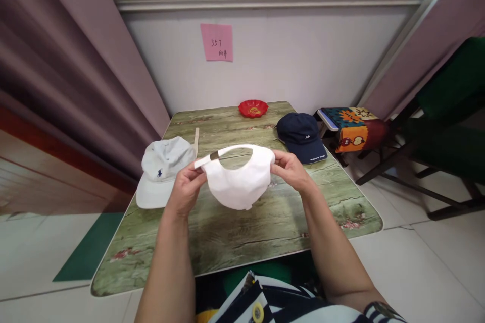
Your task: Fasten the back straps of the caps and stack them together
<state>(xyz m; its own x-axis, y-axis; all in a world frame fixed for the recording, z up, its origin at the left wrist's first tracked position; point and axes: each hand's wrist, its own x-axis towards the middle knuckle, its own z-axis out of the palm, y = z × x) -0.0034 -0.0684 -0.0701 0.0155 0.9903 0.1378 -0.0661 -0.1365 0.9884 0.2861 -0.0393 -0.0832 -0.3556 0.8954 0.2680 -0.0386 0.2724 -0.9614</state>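
A white cap (pixel 238 184) is held up over the table, its back strap and half-round opening at the top. My left hand (pixel 185 186) pinches its left side near the strap end and a dark buckle. My right hand (pixel 290 169) pinches the cap's right edge between thumb and fingers. On the table to the left lies a light grey cap (pixel 168 159) with a small dark logo, its brim toward the front left and its strap standing up behind. A navy cap (pixel 299 131) with white lettering on its brim sits at the right edge of the table.
The green wood-patterned table (pixel 235 237) stands against a white wall. A red scalloped dish (pixel 253 108) is at its back edge. Above hangs a pink note (pixel 217 43). To the right are a stool with a colourful cover (pixel 352 126) and a dark chair (pixel 447 161).
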